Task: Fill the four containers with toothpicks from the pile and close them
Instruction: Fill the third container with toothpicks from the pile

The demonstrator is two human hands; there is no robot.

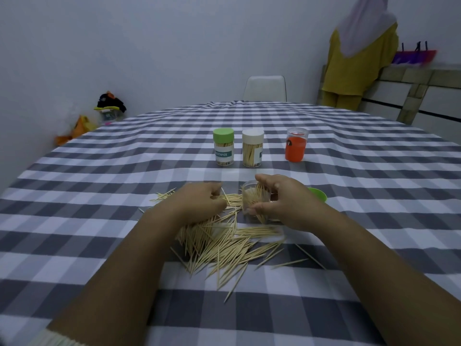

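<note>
Head view: clear plastic toothpick container [255, 202] sits gripped in curled right hand [284, 203]; left hand [199, 202], fingers curled, pinches loose wooden toothpicks [224, 243] beside it.

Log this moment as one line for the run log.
left hand gathering pile | right hand gripping open container | two closed | green lid off

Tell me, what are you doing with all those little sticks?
A person is packing toothpicks into small jars. The right hand holds an open clear container that is partly filled, while the left hand gathers more from the toothpick pile on the checked tablecloth. A green lid waits beside the right hand. Farther back, the green-capped container and the white-capped container stand full and closed, next to an orange container.
</note>
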